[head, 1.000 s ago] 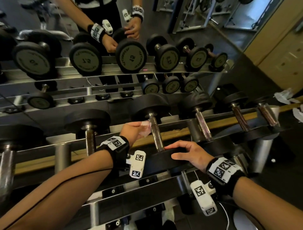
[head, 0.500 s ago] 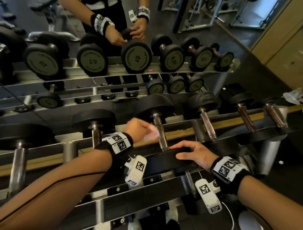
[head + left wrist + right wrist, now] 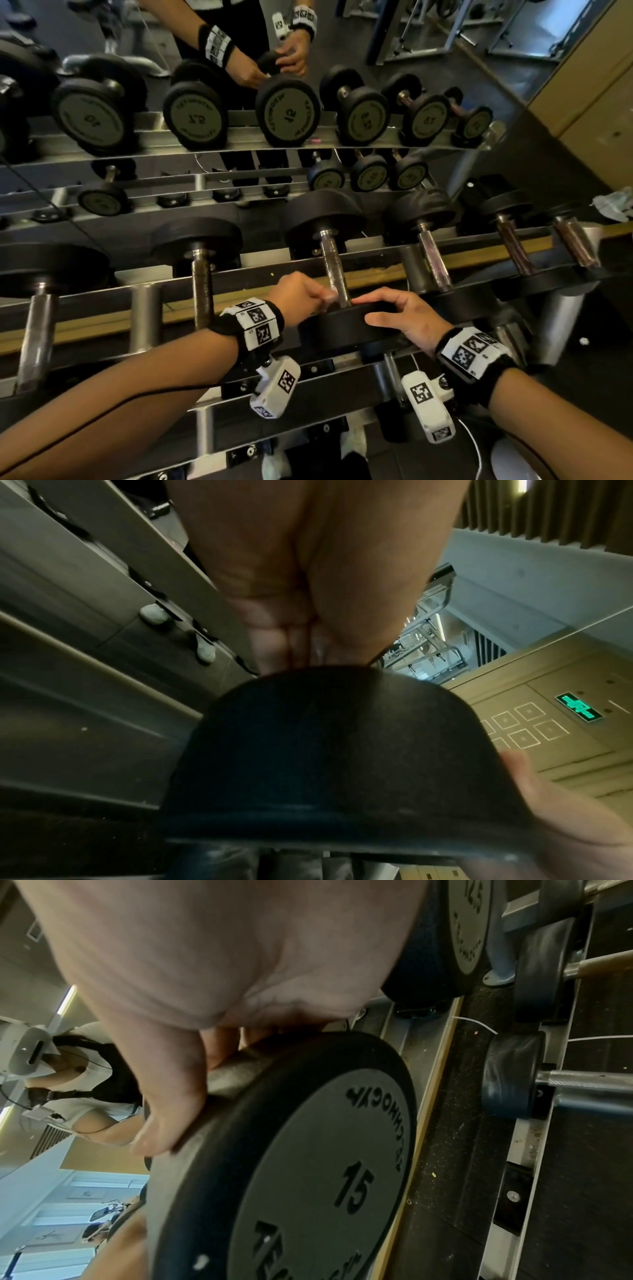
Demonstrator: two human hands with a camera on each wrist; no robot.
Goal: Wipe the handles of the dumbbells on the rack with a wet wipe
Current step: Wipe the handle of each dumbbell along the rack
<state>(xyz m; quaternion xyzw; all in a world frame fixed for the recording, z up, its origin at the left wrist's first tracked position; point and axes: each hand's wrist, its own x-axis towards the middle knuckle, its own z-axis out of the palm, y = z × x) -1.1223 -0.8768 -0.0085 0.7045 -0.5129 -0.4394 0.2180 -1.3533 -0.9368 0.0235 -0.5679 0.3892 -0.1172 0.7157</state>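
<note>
The dumbbell handle (image 3: 331,260), a chrome bar, runs away from me in the middle of the top rack. My left hand (image 3: 301,291) pinches a pale wet wipe (image 3: 330,296) against the near end of that bar, right at the black near head (image 3: 342,330). My right hand (image 3: 394,317) lies on top of that head, fingers spread and lightly curved over its far edge. In the right wrist view the head's face (image 3: 308,1164) reads 15 and my thumb (image 3: 171,1110) lies on its rim. The left wrist view shows my fingers (image 3: 274,642) just behind the dark head (image 3: 342,750).
Neighbouring dumbbells flank it, one handle (image 3: 202,291) to the left and one (image 3: 433,260) to the right, with more further along. A mirror (image 3: 239,144) behind the rack repeats the dumbbells and my hands. Crumpled pale wipes (image 3: 613,205) lie at the far right.
My left hand has slid the wipe down the handle toward me, ending against the near head. The right hand has stayed on that head.
</note>
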